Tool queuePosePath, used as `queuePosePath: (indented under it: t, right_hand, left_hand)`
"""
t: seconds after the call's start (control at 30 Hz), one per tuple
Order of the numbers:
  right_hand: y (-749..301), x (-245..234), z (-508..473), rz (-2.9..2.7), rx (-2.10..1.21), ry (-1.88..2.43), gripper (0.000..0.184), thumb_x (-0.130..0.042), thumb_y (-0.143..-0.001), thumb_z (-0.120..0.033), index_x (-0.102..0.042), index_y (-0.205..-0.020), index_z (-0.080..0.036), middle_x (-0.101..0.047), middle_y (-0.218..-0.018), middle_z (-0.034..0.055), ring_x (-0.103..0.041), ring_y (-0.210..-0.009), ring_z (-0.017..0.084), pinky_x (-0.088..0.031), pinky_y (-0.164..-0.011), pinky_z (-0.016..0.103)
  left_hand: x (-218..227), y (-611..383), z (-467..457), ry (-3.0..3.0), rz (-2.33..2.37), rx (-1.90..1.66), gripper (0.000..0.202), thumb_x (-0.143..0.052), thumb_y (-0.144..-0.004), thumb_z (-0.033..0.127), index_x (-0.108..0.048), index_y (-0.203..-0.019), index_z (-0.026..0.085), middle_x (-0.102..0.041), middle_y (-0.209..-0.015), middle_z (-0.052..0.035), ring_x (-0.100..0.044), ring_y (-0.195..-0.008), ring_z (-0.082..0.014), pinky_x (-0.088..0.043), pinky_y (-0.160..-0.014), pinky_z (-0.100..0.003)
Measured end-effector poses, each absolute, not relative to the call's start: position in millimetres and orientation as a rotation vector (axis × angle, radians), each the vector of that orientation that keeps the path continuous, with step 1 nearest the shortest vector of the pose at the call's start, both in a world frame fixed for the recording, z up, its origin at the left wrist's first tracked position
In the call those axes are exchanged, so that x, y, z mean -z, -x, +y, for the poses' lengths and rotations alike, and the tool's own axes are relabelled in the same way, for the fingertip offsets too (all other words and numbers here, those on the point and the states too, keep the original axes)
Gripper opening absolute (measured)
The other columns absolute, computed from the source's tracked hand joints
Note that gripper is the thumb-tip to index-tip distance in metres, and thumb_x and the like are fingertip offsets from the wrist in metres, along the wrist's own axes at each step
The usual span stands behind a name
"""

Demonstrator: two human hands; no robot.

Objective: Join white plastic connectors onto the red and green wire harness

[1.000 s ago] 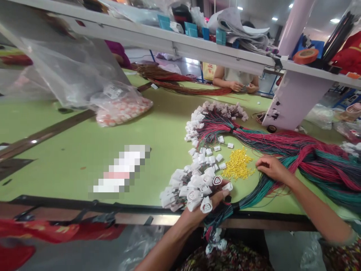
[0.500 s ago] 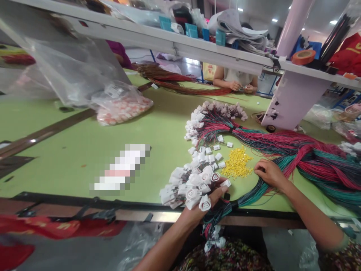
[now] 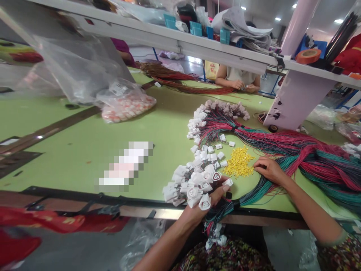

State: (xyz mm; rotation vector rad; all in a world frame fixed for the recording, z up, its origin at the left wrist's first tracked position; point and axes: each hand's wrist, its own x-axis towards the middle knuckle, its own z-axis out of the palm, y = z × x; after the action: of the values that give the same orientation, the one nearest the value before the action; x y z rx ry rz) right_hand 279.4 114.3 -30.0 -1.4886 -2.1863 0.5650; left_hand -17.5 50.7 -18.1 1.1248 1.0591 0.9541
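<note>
From where I'm standing, nothing here can really be read. The white label (image 3: 118, 89) on the plastic bag (image 3: 128, 108) has small print too blurred to make out, the yellow box (image 3: 211, 70) far back shows only faint marks, and the patch (image 3: 125, 165) on the table (image 3: 56, 150) is pixelated.

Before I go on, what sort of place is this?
Probably a wire-harness assembly workshop: a green workbench holds bundled red and green wires with white plastic connectors, and a co-worker sits across it.

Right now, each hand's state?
Left hand: closed, holding white wire connectors.
Right hand: open, palm down on teal wires.
</note>
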Motion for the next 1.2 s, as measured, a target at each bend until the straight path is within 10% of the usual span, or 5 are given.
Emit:
queuePosePath:
  t: [0.43,1.2]
  right_hand:
    - [-203.0,-19.2,58.3,-1.959,-0.705,1.173,0.009,-0.063,-0.095,-0.025,-0.071,-0.091,-0.024,-0.069,-0.083,0.0026,-0.066,-0.077,0.018,-0.055,-0.071,0.030]
    - [-168.3,-17.8,24.9,-2.003,-0.503,1.024,0.019,-0.059,-0.099,-0.017,-0.069,-0.108,-0.029,-0.070,-0.091,0.0055,-0.064,-0.084,0.022,-0.052,-0.073,0.038]
  left_hand:
    - [23.5,25.4,42.7,-1.132,0.980,-1.096,0.019,-0.081,-0.076,0.033,-0.080,-0.093,0.026,-0.076,-0.099,-0.0080,-0.067,-0.091,-0.0264,-0.057,-0.083,-0.041]
    - [34.0,27.8,40.4,-1.467,1.014,-1.212,0.014,-0.074,-0.079,0.022,-0.079,-0.090,0.029,-0.078,-0.095,-0.0019,-0.071,-0.093,-0.0281,-0.055,-0.089,-0.041]
